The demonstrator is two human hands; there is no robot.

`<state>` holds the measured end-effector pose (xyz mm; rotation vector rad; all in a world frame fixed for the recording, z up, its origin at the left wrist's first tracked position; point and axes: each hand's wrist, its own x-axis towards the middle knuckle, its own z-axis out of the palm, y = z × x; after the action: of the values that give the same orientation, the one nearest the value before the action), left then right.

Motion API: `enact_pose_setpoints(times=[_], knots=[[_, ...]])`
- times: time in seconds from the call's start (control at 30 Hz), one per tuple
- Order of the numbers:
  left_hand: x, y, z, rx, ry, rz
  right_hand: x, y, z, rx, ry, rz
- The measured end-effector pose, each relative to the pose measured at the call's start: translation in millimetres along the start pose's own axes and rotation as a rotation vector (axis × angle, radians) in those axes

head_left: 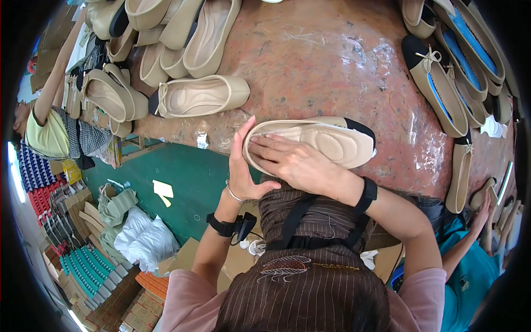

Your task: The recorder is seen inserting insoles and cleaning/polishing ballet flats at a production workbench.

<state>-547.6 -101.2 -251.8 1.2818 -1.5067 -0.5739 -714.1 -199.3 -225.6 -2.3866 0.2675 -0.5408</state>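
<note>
A beige ballet flat point(324, 120) with a black toe lies at the table's near edge, its heel toward the left. A padded beige insole point(338, 145) is partly in it; its front end rests over the toe. My left hand point(243, 171) is curved around the heel from outside, thumb and fingers spread to either side. With fingers together and laid flat, my right hand point(296, 163) presses the insole down inside the heel part. Its fingertips are at the heel end, and the hand covers the middle of the insole.
Beyond my left hand sits another beige flat point(202, 97), with a pile of flats point(213, 39) behind. Flats with blue linings point(434, 83) line the table point(310, 61) on the right. One person point(50, 133) is at far left, another point(464, 271) at lower right.
</note>
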Motion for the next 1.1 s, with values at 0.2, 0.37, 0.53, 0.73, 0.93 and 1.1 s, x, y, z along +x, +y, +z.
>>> enact_pose_setpoints(times=[0.2,0.37,0.53,0.73,0.93,1.1], knots=[[6,5,0,0.175,-0.001,-0.095,6,-13,1,-0.064,-0.109,0.194],[4,9,6,0.142,0.113,-0.144,-11,-22,-10,-0.249,-0.064,0.234],[6,19,21,0.215,0.174,-0.236,-19,-22,-11,-0.295,0.006,0.246],[17,95,53,0.346,-0.077,-0.467,-63,-22,-70,-0.496,0.704,0.636],[71,65,82,0.447,-0.332,-0.507,-63,4,-77,0.09,0.718,0.867],[79,48,83,0.45,-0.386,-0.58,-44,4,-95,0.301,0.829,0.866]])
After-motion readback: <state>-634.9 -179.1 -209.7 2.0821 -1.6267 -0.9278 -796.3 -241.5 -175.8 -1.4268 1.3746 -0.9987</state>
